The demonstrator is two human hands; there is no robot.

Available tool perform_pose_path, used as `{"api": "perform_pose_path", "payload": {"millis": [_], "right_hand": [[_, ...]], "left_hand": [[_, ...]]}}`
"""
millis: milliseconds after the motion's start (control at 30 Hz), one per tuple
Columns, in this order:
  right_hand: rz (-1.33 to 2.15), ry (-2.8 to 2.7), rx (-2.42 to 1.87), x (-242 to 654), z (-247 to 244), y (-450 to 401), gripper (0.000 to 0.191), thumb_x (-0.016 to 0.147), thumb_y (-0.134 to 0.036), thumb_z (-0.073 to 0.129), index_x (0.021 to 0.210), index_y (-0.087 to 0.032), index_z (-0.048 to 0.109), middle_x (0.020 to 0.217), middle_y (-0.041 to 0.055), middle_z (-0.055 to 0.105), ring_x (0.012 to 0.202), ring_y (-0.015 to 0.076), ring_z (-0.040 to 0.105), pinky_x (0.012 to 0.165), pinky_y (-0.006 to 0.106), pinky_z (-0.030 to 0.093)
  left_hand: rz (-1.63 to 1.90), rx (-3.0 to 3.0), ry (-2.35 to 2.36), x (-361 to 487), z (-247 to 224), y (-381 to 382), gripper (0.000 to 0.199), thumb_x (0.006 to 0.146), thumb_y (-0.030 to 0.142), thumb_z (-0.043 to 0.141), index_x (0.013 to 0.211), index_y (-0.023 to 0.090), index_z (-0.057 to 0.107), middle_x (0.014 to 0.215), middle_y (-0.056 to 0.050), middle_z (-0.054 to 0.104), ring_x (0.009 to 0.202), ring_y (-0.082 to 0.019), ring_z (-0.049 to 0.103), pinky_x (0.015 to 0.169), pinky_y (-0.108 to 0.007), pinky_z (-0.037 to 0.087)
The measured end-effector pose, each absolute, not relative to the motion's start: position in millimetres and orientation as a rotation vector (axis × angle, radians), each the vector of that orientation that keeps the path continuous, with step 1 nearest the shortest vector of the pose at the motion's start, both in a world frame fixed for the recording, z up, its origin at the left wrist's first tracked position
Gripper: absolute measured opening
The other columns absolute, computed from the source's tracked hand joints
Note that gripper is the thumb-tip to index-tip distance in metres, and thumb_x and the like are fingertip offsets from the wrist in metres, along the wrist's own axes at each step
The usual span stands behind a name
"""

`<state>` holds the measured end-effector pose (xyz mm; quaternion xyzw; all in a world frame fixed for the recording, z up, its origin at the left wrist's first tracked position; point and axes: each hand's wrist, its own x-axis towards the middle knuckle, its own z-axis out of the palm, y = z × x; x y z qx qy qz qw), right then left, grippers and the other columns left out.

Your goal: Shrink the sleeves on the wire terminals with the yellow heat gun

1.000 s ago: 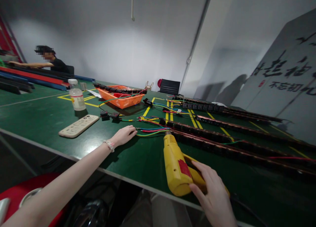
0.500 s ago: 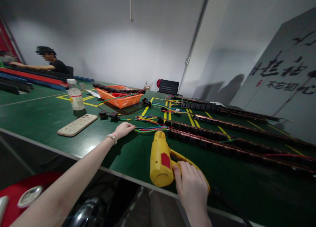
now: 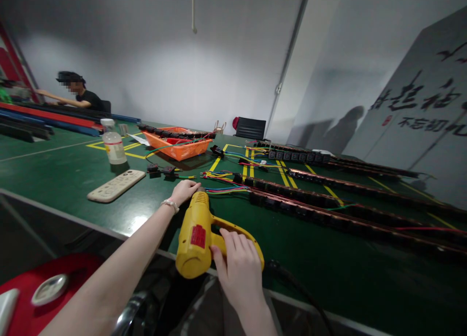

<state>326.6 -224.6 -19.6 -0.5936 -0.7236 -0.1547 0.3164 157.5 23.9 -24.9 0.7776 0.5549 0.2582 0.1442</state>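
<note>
The yellow heat gun (image 3: 195,233), gripped by its handle in the right hand (image 3: 237,258), has swung leftward, its nozzle now beside the left hand (image 3: 187,191), whose grip I cannot tell.

Yellow heat gun (image 3: 195,220), red label, front end near multicoloured wires (image 3: 228,190)

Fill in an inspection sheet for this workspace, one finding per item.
Surface: green table, yellow lines, glare near front; spills: nothing seen.
Work items: yellow heat gun, nozzle beside left hand; long dark strips with coloured wires.
Clutter: phone, bottle, orange basket.
Hands: left hand at wire ends, grip unclear; right hand holds heat gun's handle.
Cables: dark cable near right hand, toward near edge.
Surroundings: seated person, black chair.
</note>
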Motion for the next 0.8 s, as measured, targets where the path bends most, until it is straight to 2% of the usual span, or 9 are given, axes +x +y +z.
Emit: {"api": "perform_pose_path", "payload": {"millis": [67, 133, 300, 433, 633, 800], "right_hand": [[-0.324, -1.938, -1.535, 334.5, -17.8, -228.8, 0.036, 0.090, -0.039, 0.044, 0.117, -0.018, 0.054, 0.099, 0.0050, 0.062, 0.091, 0.0177, 0.055, 0.081, 0.032, 0.040], [-0.288, -1.920, -1.553, 344.9, -17.2, -233.6, 0.040, 0.085, -0.043, 0.054, 0.115, -0.018, 0.055, 0.103, 0.0055, 0.063, 0.094, 0.0199, 0.056, 0.084, 0.034, 0.041], [-0.308, -1.879, -1.577, 369.7, -18.1, -241.3, 0.038, 0.073, -0.045, 0.068, 0.100, -0.018, 0.060, 0.095, 0.0041, 0.066, 0.090, 0.0211, 0.059, 0.081, 0.033, 0.045], [-0.393, -1.883, -1.566, 390.0, -21.8, -243.5, 0.037, 0.076, -0.052, 0.063, 0.096, -0.021, 0.060, 0.088, 0.0021, 0.065, 0.082, 0.0188, 0.060, 0.074, 0.031, 0.044], [-0.570, -1.770, -1.631, 418.1, -34.3, -252.0, 0.050, 0.081, -0.066, 0.045, 0.096, -0.021, 0.060, 0.084, 0.0034, 0.065, 0.079, 0.0190, 0.058, 0.071, 0.031, 0.041], [-0.761, -1.689, -1.721, 426.7, -37.6, -262.8, 0.053, 0.085, -0.064, 0.040, 0.097, -0.017, 0.060, 0.084, 0.0062, 0.066, 0.080, 0.0200, 0.058, 0.072, 0.031, 0.039]], "left_hand": [[0.771, 2.258, 1.564, 156.5, -26.2, 24.8, 0.052, 0.083, 0.056, 0.034, 0.063, 0.018, 0.064, 0.060, -0.002, 0.058, 0.059, -0.016, 0.050, 0.053, -0.025, 0.025], [0.794, 2.274, 1.557, 156.5, -26.0, 23.5, 0.052, 0.083, 0.055, 0.035, 0.060, 0.017, 0.061, 0.056, -0.001, 0.053, 0.056, -0.014, 0.047, 0.053, -0.025, 0.024], [0.867, 2.278, 1.544, 157.4, -21.1, 14.4, 0.050, 0.083, 0.054, 0.035, 0.055, 0.018, 0.055, 0.052, 0.001, 0.045, 0.053, -0.013, 0.041, 0.053, -0.025, 0.021], [0.850, 2.278, 1.573, 156.7, -18.2, 10.3, 0.050, 0.083, 0.054, 0.035, 0.054, 0.018, 0.053, 0.052, 0.000, 0.045, 0.053, -0.013, 0.041, 0.052, -0.026, 0.019], [0.842, 2.274, 1.593, 155.8, -18.5, 11.0, 0.050, 0.083, 0.054, 0.035, 0.054, 0.018, 0.055, 0.052, 0.000, 0.048, 0.053, -0.013, 0.042, 0.053, -0.026, 0.021], [0.838, 2.280, 1.599, 156.1, -18.5, 10.0, 0.049, 0.083, 0.053, 0.035, 0.056, 0.019, 0.058, 0.054, -0.001, 0.051, 0.055, -0.014, 0.045, 0.053, -0.026, 0.022]]}}
